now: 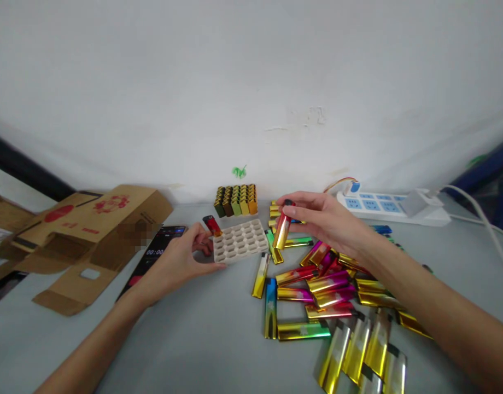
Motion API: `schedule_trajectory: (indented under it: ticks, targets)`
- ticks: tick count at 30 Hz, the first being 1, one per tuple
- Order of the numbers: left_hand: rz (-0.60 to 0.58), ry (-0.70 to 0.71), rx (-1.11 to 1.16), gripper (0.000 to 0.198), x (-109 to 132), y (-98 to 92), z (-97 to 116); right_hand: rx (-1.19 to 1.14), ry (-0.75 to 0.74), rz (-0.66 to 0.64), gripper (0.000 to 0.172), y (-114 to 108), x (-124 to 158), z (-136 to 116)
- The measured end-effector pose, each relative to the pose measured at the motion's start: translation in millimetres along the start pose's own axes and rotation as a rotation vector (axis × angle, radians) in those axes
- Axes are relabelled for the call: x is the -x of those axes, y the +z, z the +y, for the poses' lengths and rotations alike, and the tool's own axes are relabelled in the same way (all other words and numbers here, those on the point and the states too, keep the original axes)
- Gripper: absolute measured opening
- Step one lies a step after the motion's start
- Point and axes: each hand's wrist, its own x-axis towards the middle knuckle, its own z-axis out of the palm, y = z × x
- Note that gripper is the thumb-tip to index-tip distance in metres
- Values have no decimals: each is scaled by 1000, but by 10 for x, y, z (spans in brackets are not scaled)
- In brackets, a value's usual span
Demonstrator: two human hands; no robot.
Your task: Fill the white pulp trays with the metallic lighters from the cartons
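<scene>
My left hand (189, 253) grips the left end of a white tray (241, 241) with rows of slots, its thumb along the near edge. One red lighter (212, 225) with a black top leans in the tray's far left corner slot. Between thumb and fingers, my right hand (313, 216) holds a red-and-gold lighter (282, 227) by its black top end, tilted, to the right of the tray. Below and beyond that hand lies a loose pile of shiny lighters (329, 282) in gold, red, purple, green, blue and silver. Part of the pile is hidden by my right forearm.
A block of upright lighters (235, 201) stands by the wall behind the tray. At left are an open cardboard box (112, 219) and a phone (161, 246) showing a timer. A white power strip (382, 205) with a plug and cable sits at the back right.
</scene>
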Motion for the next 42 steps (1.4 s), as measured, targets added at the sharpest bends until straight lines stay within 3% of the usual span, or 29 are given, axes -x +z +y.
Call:
schedule_trajectory:
  ticks: [8, 14, 17, 22, 26, 29, 36, 42]
  targets:
    - [-15, 23, 2, 63, 2, 8, -31, 130, -34, -137, 24, 58, -21, 288]
    - [-16, 7, 36, 65, 3, 0, 1, 175, -53, -294, 26, 132, 44, 343]
    - [-6, 5, 32, 66, 8, 1, 11, 250, -70, -208, 31, 192, 64, 346]
    - [-12, 16, 39, 65, 0, 14, -1, 646, -327, 125, 37, 255, 64, 357]
    - [-14, 21, 28, 64, -1, 9, 11, 806, -329, 261, 51, 267, 73, 350]
    - [-10, 22, 29, 63, 7, 7, 18, 840, -311, 322, 47, 271, 77, 346]
    - [-6, 40, 35, 62, 8, 17, -15, 858, -308, 335, 39, 273, 54, 384]
    - [-7, 36, 11, 62, 3, 7, 5, 782, -287, 218, 46, 257, 72, 401]
